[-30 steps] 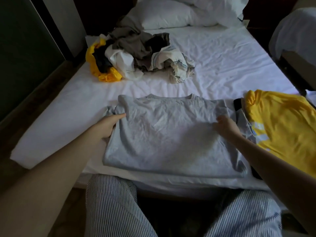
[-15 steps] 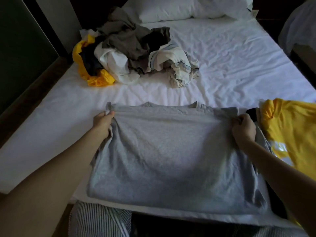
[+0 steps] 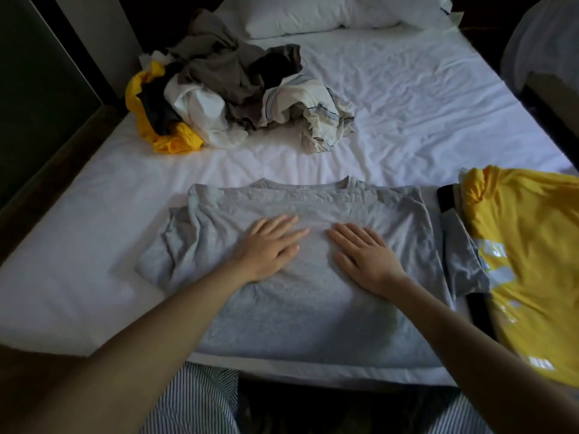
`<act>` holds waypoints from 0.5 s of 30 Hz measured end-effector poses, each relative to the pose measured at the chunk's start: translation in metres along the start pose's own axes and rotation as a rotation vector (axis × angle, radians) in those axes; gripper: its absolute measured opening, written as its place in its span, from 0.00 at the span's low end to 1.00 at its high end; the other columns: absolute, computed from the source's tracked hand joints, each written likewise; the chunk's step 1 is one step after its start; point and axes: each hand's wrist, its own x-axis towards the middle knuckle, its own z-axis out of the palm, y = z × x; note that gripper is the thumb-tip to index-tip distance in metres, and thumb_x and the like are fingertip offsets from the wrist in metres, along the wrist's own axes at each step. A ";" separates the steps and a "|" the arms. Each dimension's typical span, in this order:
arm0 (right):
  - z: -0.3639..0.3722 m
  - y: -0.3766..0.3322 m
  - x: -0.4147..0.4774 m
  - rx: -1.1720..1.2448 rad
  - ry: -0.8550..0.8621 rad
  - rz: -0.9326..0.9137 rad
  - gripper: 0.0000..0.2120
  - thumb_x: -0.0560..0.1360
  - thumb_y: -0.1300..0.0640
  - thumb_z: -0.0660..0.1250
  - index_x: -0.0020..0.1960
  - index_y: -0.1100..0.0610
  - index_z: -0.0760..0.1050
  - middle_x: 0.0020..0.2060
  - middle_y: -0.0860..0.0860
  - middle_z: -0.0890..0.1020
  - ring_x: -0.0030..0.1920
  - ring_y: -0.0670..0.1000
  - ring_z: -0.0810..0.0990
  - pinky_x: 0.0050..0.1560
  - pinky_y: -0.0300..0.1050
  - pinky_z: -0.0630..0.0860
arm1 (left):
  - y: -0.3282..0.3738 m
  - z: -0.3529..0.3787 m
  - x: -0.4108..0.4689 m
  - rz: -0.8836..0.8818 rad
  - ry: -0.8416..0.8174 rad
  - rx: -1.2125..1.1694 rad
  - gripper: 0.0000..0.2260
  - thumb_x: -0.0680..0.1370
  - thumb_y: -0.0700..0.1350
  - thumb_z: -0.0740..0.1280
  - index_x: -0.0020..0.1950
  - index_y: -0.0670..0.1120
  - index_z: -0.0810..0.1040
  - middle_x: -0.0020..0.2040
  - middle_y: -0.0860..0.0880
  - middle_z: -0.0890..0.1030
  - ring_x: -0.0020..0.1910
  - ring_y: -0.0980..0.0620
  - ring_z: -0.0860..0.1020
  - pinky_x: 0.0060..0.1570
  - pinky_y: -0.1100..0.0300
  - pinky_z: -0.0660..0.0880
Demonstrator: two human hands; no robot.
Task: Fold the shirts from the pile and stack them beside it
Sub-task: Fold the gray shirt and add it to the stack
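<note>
both hands, left hand [image 3: 271, 245] and right hand [image 3: 365, 253], lie flat on the grey t-shirt [image 3: 313, 292], smoothing its fold; pile [image 3: 232, 92] at eleven o'clock; next likely folding sleeves inward.

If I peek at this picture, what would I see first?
The left hand and right hand press flat, side by side, on a grey shirt at the near edge of the bed. A bright yellow shirt lies to its right, and a jumbled pile of clothes sits farther back on the left.
</note>
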 end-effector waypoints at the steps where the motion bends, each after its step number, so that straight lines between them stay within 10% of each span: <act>1: -0.001 0.008 -0.004 -0.001 -0.026 0.052 0.34 0.72 0.35 0.33 0.76 0.43 0.49 0.76 0.43 0.55 0.76 0.48 0.52 0.72 0.42 0.42 | -0.006 0.000 -0.001 -0.068 -0.018 0.031 0.34 0.72 0.64 0.35 0.76 0.59 0.53 0.78 0.54 0.54 0.77 0.53 0.51 0.71 0.56 0.45; 7: -0.004 0.048 -0.053 -0.014 0.052 0.268 0.34 0.74 0.39 0.34 0.76 0.48 0.55 0.76 0.48 0.57 0.76 0.50 0.54 0.72 0.43 0.43 | -0.053 -0.022 0.003 -0.469 -0.117 -0.006 0.22 0.83 0.54 0.46 0.78 0.56 0.52 0.79 0.55 0.49 0.77 0.55 0.47 0.73 0.45 0.46; 10: -0.012 0.056 -0.069 -0.019 0.363 0.216 0.23 0.76 0.49 0.52 0.63 0.58 0.76 0.60 0.55 0.79 0.62 0.57 0.76 0.65 0.49 0.58 | -0.040 -0.037 0.019 -0.433 -0.083 -0.049 0.23 0.83 0.54 0.50 0.77 0.49 0.58 0.78 0.48 0.56 0.76 0.49 0.53 0.74 0.49 0.52; 15: -0.034 0.069 -0.097 0.005 0.613 0.636 0.17 0.72 0.53 0.60 0.56 0.60 0.76 0.52 0.60 0.79 0.51 0.64 0.76 0.51 0.54 0.66 | 0.050 -0.053 0.056 -0.184 0.101 -0.247 0.18 0.81 0.48 0.58 0.70 0.43 0.70 0.71 0.46 0.69 0.70 0.47 0.66 0.67 0.56 0.61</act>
